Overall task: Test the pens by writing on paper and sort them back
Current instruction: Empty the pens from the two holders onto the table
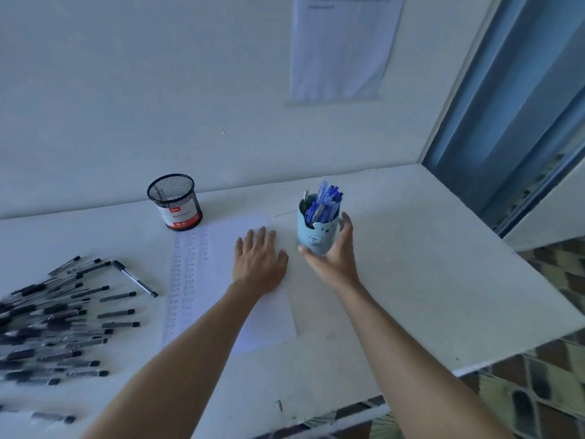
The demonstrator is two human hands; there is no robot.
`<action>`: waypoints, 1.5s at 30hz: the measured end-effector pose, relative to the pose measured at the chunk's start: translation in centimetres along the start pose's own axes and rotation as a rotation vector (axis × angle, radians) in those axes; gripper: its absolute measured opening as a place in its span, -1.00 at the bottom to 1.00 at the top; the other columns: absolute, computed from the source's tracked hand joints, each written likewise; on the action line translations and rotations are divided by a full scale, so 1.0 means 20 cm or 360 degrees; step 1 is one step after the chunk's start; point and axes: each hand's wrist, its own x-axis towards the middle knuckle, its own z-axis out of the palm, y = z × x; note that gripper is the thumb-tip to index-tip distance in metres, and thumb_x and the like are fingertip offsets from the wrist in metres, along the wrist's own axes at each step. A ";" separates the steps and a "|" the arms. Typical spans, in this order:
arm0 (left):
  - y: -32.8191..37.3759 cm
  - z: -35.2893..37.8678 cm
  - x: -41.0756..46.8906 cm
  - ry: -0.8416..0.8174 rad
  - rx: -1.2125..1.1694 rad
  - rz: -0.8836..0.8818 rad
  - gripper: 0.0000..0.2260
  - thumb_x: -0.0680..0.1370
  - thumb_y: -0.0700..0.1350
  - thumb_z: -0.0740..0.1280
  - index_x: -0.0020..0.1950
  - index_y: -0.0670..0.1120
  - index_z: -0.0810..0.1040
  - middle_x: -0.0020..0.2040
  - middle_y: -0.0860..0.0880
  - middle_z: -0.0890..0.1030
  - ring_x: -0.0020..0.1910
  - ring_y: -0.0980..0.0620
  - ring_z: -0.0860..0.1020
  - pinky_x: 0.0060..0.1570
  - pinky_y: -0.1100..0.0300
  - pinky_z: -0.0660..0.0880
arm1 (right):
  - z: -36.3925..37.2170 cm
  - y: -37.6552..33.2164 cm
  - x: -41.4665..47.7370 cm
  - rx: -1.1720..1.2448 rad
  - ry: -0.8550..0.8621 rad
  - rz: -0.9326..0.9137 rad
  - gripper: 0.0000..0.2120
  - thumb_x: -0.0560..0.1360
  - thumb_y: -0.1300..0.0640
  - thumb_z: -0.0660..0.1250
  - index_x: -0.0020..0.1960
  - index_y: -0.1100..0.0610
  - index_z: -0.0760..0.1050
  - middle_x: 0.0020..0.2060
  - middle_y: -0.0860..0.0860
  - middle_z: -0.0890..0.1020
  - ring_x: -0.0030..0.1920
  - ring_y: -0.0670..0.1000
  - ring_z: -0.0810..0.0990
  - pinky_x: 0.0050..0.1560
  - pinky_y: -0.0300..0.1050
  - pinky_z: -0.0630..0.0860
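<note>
Many blue plastic pens (323, 202) stand in the pale-blue bear-faced cup (311, 239) on the white counter (411, 264): light, rigid and smooth, but likely top-heavy. On its lower wall the right hand (335, 259) wraps thumb and fingers (347, 224); the left hand (258, 261) lies flat, fingers straight, on the scribbled paper sheet (269, 321).

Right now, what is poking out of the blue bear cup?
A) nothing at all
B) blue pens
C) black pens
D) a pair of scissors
B: blue pens stick up out of the bear cup that the right hand holds, while the black pens lie loose on the table far to the left.
</note>
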 end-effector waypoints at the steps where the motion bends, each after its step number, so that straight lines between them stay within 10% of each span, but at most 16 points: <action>1: -0.01 0.00 0.00 0.0030 0.0005 0.0008 -0.50 0.63 0.11 0.10 0.54 -0.06 0.23 0.59 -0.07 0.20 0.57 -0.11 0.07 0.54 -0.09 -0.03 | 0.00 0.00 0.02 0.0038 -0.0057 -0.0049 -0.03 0.25 -0.03 0.60 0.50 0.03 0.13 0.40 -0.03 0.41 0.37 -0.06 0.43 0.35 -0.10 0.39; 5: -0.02 -0.01 0.00 0.0071 0.0017 -0.0007 -0.50 0.62 0.12 0.11 0.52 -0.06 0.26 0.57 -0.06 0.24 0.55 -0.09 0.12 0.53 -0.07 -0.01 | -0.01 -0.06 0.06 0.0203 0.0017 -0.0079 -0.35 0.27 0.18 0.63 0.22 -0.10 0.38 0.08 -0.18 0.59 0.02 -0.37 0.54 -0.03 -0.46 0.41; 10: -0.01 -0.01 -0.01 0.0120 0.0020 0.0000 -0.51 0.61 0.10 0.13 0.50 -0.07 0.29 0.54 -0.06 0.28 0.53 -0.09 0.15 0.52 -0.03 0.00 | -0.08 -0.06 0.10 0.0204 0.0262 -0.0206 -0.51 0.12 0.24 0.56 -0.05 -0.02 0.44 -0.18 -0.09 0.59 -0.25 -0.04 0.58 -0.32 -0.15 0.50; 22: -0.01 -0.01 -0.01 0.0110 0.0024 -0.0007 -0.49 0.61 0.11 0.13 0.51 -0.06 0.29 0.55 -0.05 0.27 0.54 -0.08 0.14 0.54 -0.04 0.01 | -0.38 0.05 0.11 -0.1375 0.0430 -0.0407 -0.21 0.22 0.44 0.40 0.40 0.03 0.37 0.31 -0.02 0.46 0.48 0.13 0.22 0.41 0.14 0.17; 45: -0.01 -0.01 -0.01 0.0167 0.0021 0.0026 -0.43 0.49 0.18 0.04 0.40 -0.06 0.40 0.41 -0.05 0.44 0.43 -0.11 0.31 0.46 -0.05 0.15 | -0.61 0.07 0.00 -0.1813 0.0801 -0.0234 -0.23 0.23 0.49 0.45 0.34 -0.02 0.42 0.48 0.04 0.35 0.53 0.18 0.09 0.27 0.21 0.15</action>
